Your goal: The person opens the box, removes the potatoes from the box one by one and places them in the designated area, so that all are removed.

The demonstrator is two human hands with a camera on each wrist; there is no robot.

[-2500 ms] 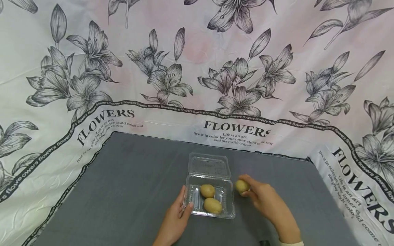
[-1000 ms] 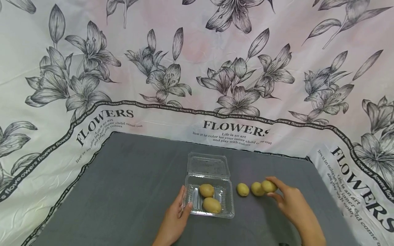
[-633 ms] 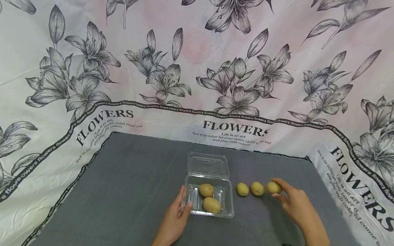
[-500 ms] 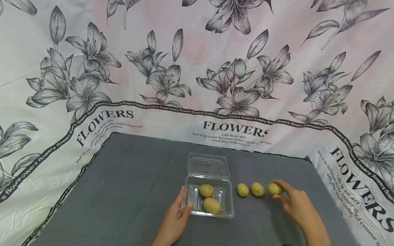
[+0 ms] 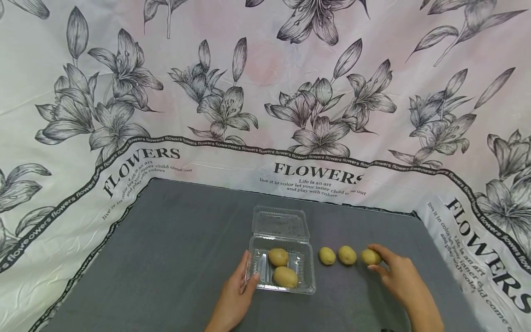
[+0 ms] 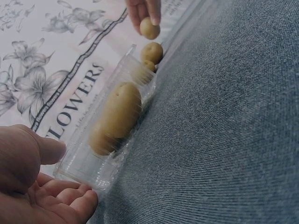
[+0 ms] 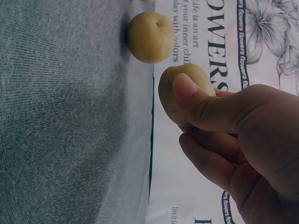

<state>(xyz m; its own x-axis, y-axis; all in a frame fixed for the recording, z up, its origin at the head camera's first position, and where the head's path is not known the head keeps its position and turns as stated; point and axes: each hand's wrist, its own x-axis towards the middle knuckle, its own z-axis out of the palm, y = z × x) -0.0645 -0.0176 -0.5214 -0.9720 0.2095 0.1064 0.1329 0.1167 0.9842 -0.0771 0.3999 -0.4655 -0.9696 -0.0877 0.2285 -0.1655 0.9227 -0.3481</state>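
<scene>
A clear plastic clamshell container point(image 5: 304, 272) stands with its lid folded back. Inside it lie two potatoes, the rear potato point(image 5: 278, 257) and the larger front potato point(image 5: 286, 277). My left hand point(image 5: 234, 293) grips the container's left side, thumb at the near rim and fingers along the outer wall. Right of the container, a small potato point(image 5: 327, 256) and a middle potato point(image 5: 347, 255) sit in a row. At the row's right end my right hand point(image 5: 398, 274) pinches a third small potato point(image 7: 186, 93) between thumb and fingers; whether it touches the table is unclear.
The grey cloth-covered table point(image 5: 178, 258) carries all these things. A white flower-printed curtain point(image 5: 232, 170) with lettering stands behind and on both sides of the table. A dark object point(image 5: 386, 330) barely shows at the bottom edge, beside the right forearm.
My right hand has let go of the middle potato, moved right with another potato, and lowered it at the row's end. My left hand and the container have hardly moved.
</scene>
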